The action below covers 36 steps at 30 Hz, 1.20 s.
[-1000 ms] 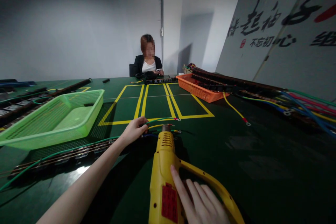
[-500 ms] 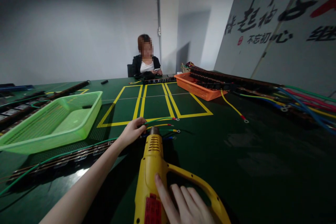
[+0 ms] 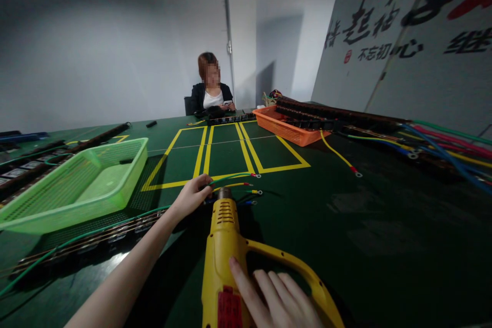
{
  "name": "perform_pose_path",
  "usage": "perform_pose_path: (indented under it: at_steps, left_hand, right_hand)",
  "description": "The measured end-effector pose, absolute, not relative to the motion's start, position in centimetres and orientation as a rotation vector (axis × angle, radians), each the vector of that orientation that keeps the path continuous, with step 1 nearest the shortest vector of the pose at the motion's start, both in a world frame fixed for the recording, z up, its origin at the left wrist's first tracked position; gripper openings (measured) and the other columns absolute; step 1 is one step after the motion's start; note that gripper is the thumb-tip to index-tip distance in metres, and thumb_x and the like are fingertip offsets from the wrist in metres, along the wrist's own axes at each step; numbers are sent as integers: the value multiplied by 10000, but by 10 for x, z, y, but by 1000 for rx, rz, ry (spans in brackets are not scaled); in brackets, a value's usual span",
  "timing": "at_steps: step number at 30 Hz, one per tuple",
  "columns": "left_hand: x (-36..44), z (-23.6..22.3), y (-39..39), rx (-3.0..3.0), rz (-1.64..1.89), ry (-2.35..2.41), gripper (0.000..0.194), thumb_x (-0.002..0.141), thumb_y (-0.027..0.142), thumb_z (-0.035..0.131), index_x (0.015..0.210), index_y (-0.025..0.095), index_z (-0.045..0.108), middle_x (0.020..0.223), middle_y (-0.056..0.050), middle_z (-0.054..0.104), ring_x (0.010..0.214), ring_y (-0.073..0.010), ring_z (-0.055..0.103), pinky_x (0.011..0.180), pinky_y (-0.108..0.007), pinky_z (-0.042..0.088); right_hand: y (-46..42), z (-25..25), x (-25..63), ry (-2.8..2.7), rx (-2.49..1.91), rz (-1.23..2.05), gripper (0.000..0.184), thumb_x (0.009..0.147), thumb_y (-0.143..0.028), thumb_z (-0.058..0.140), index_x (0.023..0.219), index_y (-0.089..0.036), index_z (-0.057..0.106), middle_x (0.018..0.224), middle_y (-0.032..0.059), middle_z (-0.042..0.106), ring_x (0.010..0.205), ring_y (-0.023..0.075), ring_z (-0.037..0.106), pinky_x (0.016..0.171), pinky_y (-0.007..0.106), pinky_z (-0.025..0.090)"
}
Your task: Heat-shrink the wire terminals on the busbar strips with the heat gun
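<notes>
My right hand (image 3: 282, 297) is wrapped round the handle of a yellow heat gun (image 3: 223, 251), with the index finger laid along its body. The gun's metal nozzle (image 3: 224, 193) points away from me, close beside my left hand (image 3: 194, 195). My left hand is closed, pinching wires at the end of a long black cable chain (image 3: 111, 230). Several wire ends stick out to the right of it: a green wire (image 3: 234, 176) with a ring terminal, a yellow one (image 3: 232, 185) with a red sleeve, and others with yellow and blue sleeves.
A green plastic basket (image 3: 126, 182) stands at the left. An orange basket (image 3: 282, 130) holding dark chains stands at the back right, with loose coloured wires (image 3: 453, 148) beyond. Yellow tape (image 3: 284, 168) marks the green table. A person (image 3: 213, 87) sits at the far end.
The view has shifted slightly. The heat gun and my right hand sit a little farther right in the picture; my left hand keeps its hold on the wires.
</notes>
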<state>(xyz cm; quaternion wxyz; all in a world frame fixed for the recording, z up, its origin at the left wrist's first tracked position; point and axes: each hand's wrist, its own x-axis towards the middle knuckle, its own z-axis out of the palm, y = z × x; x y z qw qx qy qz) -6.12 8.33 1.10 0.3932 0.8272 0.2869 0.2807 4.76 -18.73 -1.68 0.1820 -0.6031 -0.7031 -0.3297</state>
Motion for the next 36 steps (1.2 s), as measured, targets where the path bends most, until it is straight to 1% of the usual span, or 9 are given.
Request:
perform_pose_path:
  at_steps: [6,12,14,18,22,24,29,33,36]
  left_hand:
    - [-61,11,85,2084,674,714,169,789,333,503,824,168,518,696,21,540,619,-125,530,566,-238,397]
    - [-62,13,83,2060,650,728,190,797,355,508,842,171,521,676,21,546,614,-131,536,563,-241,409]
    - [-62,13,83,2070,648,726,181,797,347,509,832,170,523,672,21,545,615,-130,538,565,-239,409]
    - [-63,13,84,2077,648,711,183,802,349,506,841,171,530,697,17,562,634,-134,551,588,-244,423]
    - [-63,13,85,2094,645,732,178,799,344,502,850,177,538,692,19,573,627,-138,551,578,-242,424]
    - [-63,13,84,2114,644,739,172,798,336,500,842,176,544,678,20,574,625,-141,554,574,-241,417]
    - [-62,17,81,2128,635,736,199,798,371,500,794,175,535,647,21,561,601,-140,534,562,-246,391]
    - [-61,18,81,2122,648,724,212,779,383,504,767,171,521,657,20,539,610,-136,509,569,-248,381]
    - [-60,16,82,2133,668,716,217,768,385,509,748,169,515,673,20,521,631,-135,497,580,-247,377]
  right_hand:
    - [-194,-7,68,-2046,-1704,-798,545,916,-145,110,1425,-150,302,849,10,653,732,137,618,696,291,433]
    - [-203,-3,83,-1928,-1736,-661,552,981,-373,39,1399,-214,364,879,-8,662,762,118,615,744,276,417]
    - [-205,-1,87,-1915,-1759,-663,563,982,-393,34,1406,-206,353,908,2,667,790,121,618,763,277,411]
    - [-208,5,91,-1911,-1793,-681,551,982,-317,22,1414,-177,335,927,10,673,811,114,623,790,272,400]
    - [-206,6,88,-1933,-1755,-733,614,970,-451,41,1393,-139,359,915,23,675,774,129,624,748,281,412]
    - [-205,4,84,-1940,-1763,-755,652,961,-488,33,1376,-124,379,912,33,675,774,139,626,739,286,417]
    - [-199,-7,69,-1957,-1793,-780,635,966,-394,-14,1400,-108,350,933,59,666,820,163,625,758,305,418]
    - [-187,-14,49,-1995,-1790,-772,558,965,-305,63,1425,-121,320,899,55,648,766,165,613,731,313,423]
    - [-181,-19,36,-1960,-1759,-844,539,923,-187,142,1430,-120,313,874,55,640,728,162,608,705,315,422]
